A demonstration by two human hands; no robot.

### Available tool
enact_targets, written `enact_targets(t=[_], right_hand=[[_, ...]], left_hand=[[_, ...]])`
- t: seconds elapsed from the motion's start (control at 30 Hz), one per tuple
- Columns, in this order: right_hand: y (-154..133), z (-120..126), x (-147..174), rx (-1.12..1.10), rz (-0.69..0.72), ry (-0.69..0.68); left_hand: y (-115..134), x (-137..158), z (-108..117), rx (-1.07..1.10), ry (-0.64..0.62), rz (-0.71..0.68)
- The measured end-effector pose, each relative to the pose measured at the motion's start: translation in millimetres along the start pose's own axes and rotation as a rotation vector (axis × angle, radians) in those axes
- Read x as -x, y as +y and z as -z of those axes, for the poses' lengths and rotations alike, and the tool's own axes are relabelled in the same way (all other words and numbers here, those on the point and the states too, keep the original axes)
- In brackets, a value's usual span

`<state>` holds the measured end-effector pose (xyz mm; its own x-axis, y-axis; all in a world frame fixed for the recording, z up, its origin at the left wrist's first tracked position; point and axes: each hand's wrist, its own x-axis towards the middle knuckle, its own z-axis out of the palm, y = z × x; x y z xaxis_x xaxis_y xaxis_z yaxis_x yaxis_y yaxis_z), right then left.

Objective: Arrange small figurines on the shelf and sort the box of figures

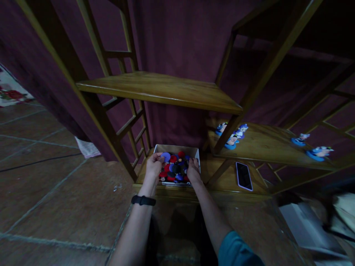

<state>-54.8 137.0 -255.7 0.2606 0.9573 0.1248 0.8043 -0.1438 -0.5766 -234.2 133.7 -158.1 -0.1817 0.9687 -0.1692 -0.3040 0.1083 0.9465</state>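
A white open box [177, 148] stands on the lowest wooden shelf, filled with small figurines [174, 169] that have round red, blue and black parts. My left hand [154, 165], with a black band on its wrist, is at the box's left side. Its thumb and fingers pinch a round purple-blue disc [165, 157], which looks like a figurine's base. At the right side of the box, my right hand [193, 169] reaches in with bent fingers among the pieces. Whatever lies under those fingertips is too small and dark to name.
A wooden shelf board [158, 87] hangs above the box. On the right board stand several figurines [232, 140] with blue bases. A phone [244, 176] lies on the low shelf. A grey-white box [310, 225] sits on the floor at right.
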Motion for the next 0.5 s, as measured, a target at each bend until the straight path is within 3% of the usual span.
enact_targets(t=[0.2, 0.37, 0.5], right_hand=[[-5.4, 3.9, -1.2, -0.002, -0.108, -0.043], [-2.9, 5.2, -1.8, -0.006, -0.064, -0.092], [1.6, 6.7, -7.2, -0.148, -0.118, -0.130]], left_hand=[[3.4, 0.4, 5.3, 0.002, 0.006, -0.008], [4.5, -1.8, 9.2, -0.006, 0.018, -0.014], [5.9, -0.8, 7.8, 0.003, 0.020, 0.008]])
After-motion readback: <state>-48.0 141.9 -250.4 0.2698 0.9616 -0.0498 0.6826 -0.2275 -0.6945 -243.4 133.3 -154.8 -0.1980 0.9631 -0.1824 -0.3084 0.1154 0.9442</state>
